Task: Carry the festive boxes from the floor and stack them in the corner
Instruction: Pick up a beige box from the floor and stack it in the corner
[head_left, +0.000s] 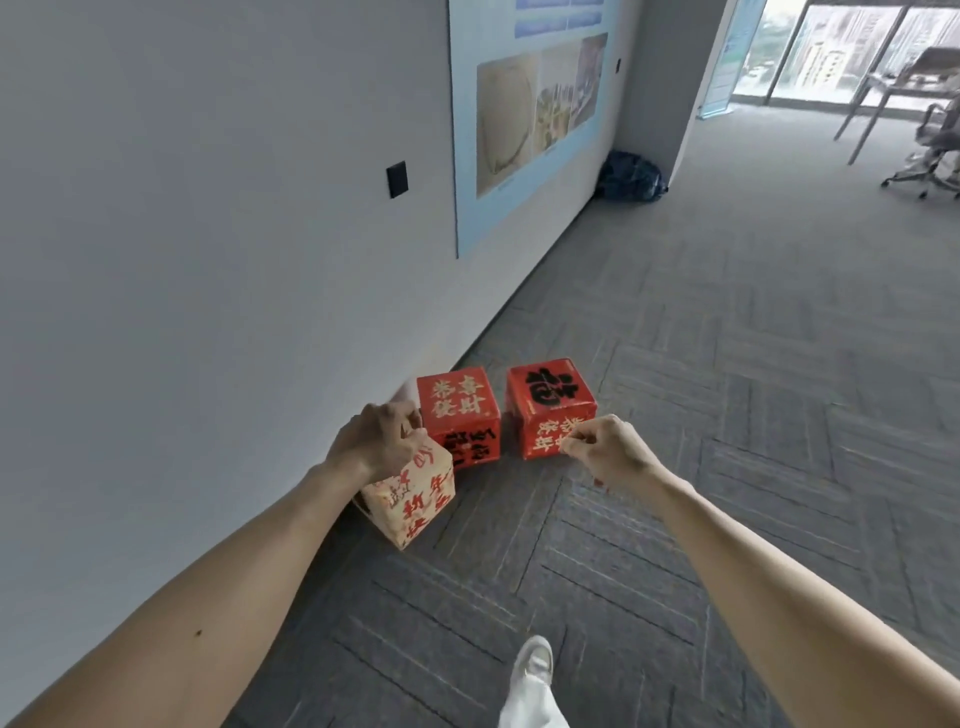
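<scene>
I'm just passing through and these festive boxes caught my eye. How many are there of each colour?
Red: 2, the red box by the wall and the red box right of it.
Cream with red lettering: 1, the cream box, gripped at its top by the left hand.
Total: 3 boxes.

Daylight entered through the windows at 1 o'clock, which looked washed and hazy; the rest of the room was evenly, mildly lit. The grey wall at 10 o'clock carried no glare. Near centre, the left red box and right red box cast only faint, soft shadows on the carpet. The wide lens bowed straight lines toward the edges. The left hand and the cream box it gripped appeared slightly smeared, and the chairs at 2 o'clock were soft.
</scene>
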